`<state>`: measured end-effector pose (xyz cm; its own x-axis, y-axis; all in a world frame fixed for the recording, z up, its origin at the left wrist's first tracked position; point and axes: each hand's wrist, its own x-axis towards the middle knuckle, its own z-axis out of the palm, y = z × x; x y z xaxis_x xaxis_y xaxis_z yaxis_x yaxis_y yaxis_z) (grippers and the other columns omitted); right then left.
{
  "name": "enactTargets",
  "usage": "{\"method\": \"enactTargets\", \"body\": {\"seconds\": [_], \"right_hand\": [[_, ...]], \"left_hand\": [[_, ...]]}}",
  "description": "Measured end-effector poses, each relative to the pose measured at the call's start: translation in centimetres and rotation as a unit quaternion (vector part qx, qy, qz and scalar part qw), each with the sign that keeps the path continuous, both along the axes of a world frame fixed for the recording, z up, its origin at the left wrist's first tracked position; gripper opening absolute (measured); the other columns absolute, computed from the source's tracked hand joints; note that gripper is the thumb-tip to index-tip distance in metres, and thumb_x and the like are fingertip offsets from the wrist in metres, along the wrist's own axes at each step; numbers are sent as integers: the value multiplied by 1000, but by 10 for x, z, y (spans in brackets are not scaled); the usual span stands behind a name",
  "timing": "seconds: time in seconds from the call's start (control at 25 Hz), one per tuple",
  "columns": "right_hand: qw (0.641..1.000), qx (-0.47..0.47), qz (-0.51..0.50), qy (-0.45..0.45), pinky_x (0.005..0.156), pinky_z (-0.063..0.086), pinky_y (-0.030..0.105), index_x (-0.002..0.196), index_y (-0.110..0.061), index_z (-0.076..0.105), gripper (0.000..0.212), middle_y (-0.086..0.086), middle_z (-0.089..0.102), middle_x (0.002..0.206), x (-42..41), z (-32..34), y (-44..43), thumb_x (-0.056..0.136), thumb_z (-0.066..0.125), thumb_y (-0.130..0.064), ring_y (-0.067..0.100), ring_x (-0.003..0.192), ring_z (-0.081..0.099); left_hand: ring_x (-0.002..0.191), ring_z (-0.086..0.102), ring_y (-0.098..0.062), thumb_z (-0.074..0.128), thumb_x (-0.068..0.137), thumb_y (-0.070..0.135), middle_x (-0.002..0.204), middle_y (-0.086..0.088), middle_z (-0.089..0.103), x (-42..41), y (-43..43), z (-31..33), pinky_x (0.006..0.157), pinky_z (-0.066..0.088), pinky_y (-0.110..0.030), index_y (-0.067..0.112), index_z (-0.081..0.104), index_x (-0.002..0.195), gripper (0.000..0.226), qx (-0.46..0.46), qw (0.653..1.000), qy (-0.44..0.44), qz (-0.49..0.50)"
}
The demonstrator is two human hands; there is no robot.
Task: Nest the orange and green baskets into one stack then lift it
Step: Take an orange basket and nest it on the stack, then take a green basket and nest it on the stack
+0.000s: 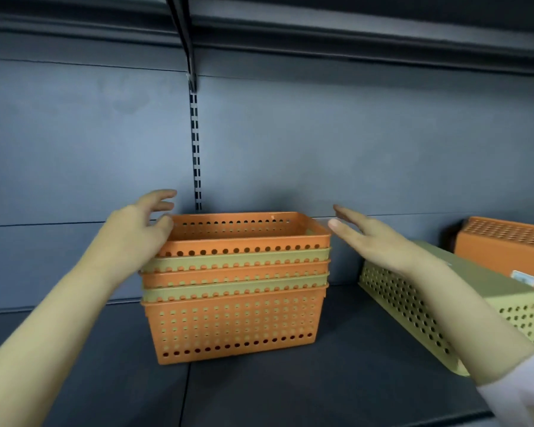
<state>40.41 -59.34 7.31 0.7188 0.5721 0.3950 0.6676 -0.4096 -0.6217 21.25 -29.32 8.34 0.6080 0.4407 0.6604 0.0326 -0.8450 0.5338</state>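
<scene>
Baskets [235, 285] sit nested on the shelf [290, 389]; left hand [136, 232] and right hand [373, 238] flank the rim, grip released. Squeezing only the top basket [244, 238] may lift it alone.

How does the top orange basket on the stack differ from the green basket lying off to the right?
The top orange basket sits upright, opening up, nested in the stack; the green basket lies overturned on the shelf, apart from the stack. The left hand touches the orange basket's rim; the green one is untouched, partly hidden behind the right forearm. Both are perforated plastic and look alike in shape.
</scene>
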Motion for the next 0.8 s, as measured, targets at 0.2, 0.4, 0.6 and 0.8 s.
{"method": "enactTargets", "body": {"seconds": [0.2,0.4,0.6,0.8], "right_hand": [[987,17,-127,-96,122,15,33,150,-18,41,63,1,38,158,27,-11,-101,95,53,-47,13,153,13],[965,-10,-229,-128,120,19,48,139,-21,54,66,5,49,151,69,-53,-202,87,49,-61,27,150,24],[977,82,-193,30,102,43,37,105,-41,59,34,1,65,118,102,-106,-249,86,47,-66,19,116,56],[923,313,-112,195,68,43,10,113,-22,59,35,-11,62,108,123,-129,-261,89,65,-46,-12,87,59]], "left_hand": [[146,27,-18,50,93,32,141,0,55,67,-102,16,112,31,-43,29,55,132,40,123,992,-2,-37],[148,21,-20,51,94,32,144,4,53,161,-241,-22,115,23,-36,25,54,135,41,215,969,13,-121],[148,18,-18,46,96,42,152,7,41,236,-327,-70,115,21,-35,28,49,138,45,174,968,98,-149],[135,37,-18,52,91,45,143,8,48,293,-338,-96,113,29,-41,36,57,126,37,-53,967,149,-201]]}}
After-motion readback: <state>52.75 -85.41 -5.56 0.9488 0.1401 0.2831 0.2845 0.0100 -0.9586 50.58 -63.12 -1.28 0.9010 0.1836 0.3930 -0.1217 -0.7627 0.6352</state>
